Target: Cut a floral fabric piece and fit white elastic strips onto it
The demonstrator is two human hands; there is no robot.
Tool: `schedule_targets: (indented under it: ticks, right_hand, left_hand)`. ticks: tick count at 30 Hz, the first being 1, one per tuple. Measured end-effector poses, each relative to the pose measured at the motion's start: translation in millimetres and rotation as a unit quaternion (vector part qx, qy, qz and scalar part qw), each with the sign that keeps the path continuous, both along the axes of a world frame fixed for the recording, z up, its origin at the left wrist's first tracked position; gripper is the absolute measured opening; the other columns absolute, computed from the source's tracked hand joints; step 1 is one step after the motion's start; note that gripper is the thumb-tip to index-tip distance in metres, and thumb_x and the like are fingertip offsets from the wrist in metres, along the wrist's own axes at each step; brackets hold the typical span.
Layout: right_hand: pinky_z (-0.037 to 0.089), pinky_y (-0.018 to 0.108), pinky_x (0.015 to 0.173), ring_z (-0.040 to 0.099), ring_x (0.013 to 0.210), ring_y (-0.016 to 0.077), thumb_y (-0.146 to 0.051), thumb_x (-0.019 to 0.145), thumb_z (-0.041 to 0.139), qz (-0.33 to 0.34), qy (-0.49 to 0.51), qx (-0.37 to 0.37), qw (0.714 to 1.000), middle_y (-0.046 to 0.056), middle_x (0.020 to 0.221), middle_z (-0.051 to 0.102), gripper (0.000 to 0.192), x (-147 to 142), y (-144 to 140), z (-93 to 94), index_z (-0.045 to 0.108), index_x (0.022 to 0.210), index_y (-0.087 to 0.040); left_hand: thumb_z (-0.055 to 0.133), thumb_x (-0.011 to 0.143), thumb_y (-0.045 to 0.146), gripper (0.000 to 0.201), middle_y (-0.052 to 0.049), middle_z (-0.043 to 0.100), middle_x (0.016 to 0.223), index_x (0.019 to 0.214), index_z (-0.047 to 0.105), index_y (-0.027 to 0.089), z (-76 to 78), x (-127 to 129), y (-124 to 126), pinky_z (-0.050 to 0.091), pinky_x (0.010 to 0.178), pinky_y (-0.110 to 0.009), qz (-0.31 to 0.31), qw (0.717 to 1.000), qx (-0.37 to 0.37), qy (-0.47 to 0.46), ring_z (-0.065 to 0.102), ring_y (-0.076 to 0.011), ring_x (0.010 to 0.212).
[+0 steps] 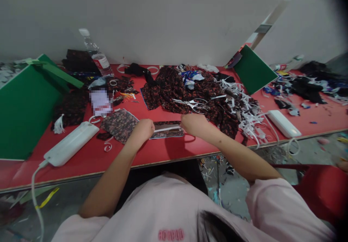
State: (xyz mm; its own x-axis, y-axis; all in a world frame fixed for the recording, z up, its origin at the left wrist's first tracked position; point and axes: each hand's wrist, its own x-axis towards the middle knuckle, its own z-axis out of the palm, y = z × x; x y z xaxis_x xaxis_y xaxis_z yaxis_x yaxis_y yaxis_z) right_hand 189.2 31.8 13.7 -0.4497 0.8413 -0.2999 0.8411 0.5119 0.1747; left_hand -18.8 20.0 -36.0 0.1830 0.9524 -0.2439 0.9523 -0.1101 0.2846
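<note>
A dark floral fabric piece (pixel 169 133) with a white strip (pixel 166 128) along it is stretched between my two hands, just above the red table. My left hand (pixel 145 128) is closed on its left end, and my right hand (pixel 193 124) is closed on its right end. The fingertips of both are mostly hidden behind the knuckles. More floral fabric (pixel 121 125) spreads out flat to the left of my left hand. Beyond my right hand, scissors (pixel 193 105) lie on a heap of dark floral cloth (pixel 168 86).
White power banks or similar devices (pixel 72 144) with cables lie at left and right (pixel 284 123). Green boards (pixel 35 104) flank the red table (pixel 174 151). A plastic bottle (pixel 99 58) leans at the back. White ties (pixel 250 117) are bunched right of the cloth heap.
</note>
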Motion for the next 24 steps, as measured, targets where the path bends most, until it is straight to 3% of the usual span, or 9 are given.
schedule_targets:
  ticks: [5, 15, 24]
  right_hand:
    - [0.051, 0.035, 0.073, 0.066, 0.089, 0.0273, -0.029, 0.089, 0.041, -0.004, -0.003, 0.000, 1.000, 0.019, 0.092, 0.068, 0.029, 0, -1, 2.3, 0.064, 0.095, -0.011]
    - [0.052, 0.040, 0.069, 0.066, 0.090, 0.0304, -0.001, 0.076, 0.046, -0.017, -0.029, -0.007, 0.999, 0.023, 0.092, 0.067, 0.029, -8, -6, -18.8, 0.063, 0.098, -0.006]
    - [0.052, 0.037, 0.066, 0.067, 0.085, 0.0295, 0.000, 0.076, 0.046, -0.003, -0.031, 0.011, 0.999, 0.024, 0.090, 0.067, 0.029, -9, -10, -21.4, 0.062, 0.100, -0.004]
  left_hand:
    - [0.048, 0.066, 0.013, 0.022, -0.011, 0.070, 0.076, 0.071, 0.070, 0.015, 0.2, 0, 0, 0.040, 0.067, -0.026, -0.003, 1.000, 0.003, 0.002, 0.062, -0.0192, 0.073]
    - [0.048, 0.067, 0.014, 0.024, -0.011, 0.070, 0.074, 0.072, 0.071, 0.016, 0.8, 1, 0, 0.040, 0.068, -0.026, -0.006, 1.000, -0.006, 0.006, 0.062, -0.0194, 0.072]
    - [0.048, 0.069, 0.015, 0.024, -0.013, 0.070, 0.079, 0.075, 0.071, 0.015, 0.2, 1, -1, 0.040, 0.072, -0.026, 0.000, 1.000, -0.011, 0.004, 0.062, -0.0200, 0.077]
